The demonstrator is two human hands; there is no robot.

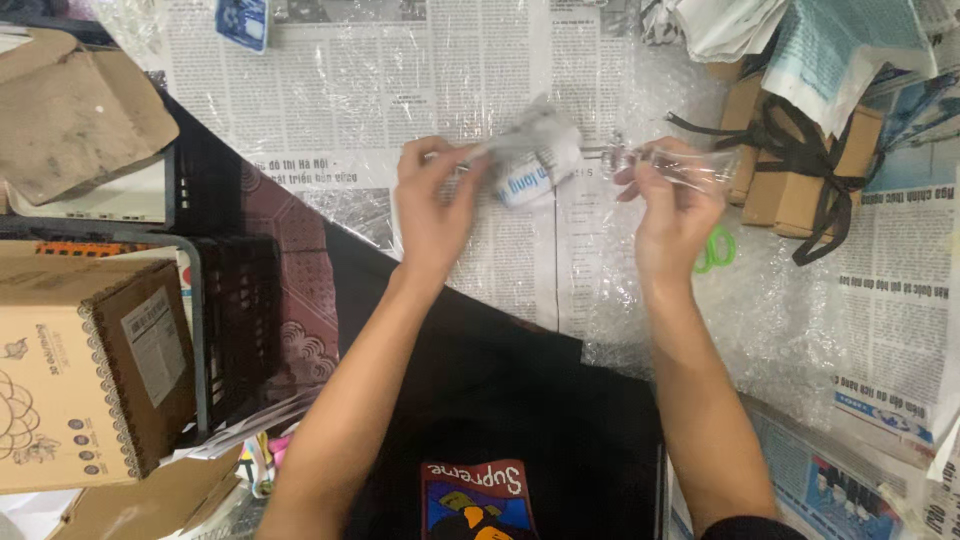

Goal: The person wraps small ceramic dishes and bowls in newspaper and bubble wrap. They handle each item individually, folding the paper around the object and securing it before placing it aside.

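My left hand (pixel 432 205) grips a small bundle wrapped in newspaper (pixel 535 160), held up above the work surface. My right hand (pixel 672 205) pinches a clear strip that looks like tape or plastic film (pixel 690 165), stretched from the bundle toward the right. Both hands hover over a sheet of bubble wrap (pixel 760 310) laid on spread newspapers (pixel 340 90). The picture is blurred around the bundle, so its contents are hidden.
Brown boxes tied with black ribbon (pixel 800 170) stand at the right, with green scissors (pixel 715 250) beside them. A black plastic crate (pixel 235 290) and cardboard boxes (pixel 90 370) sit at the left. Folded papers (pixel 740 25) lie at the top right.
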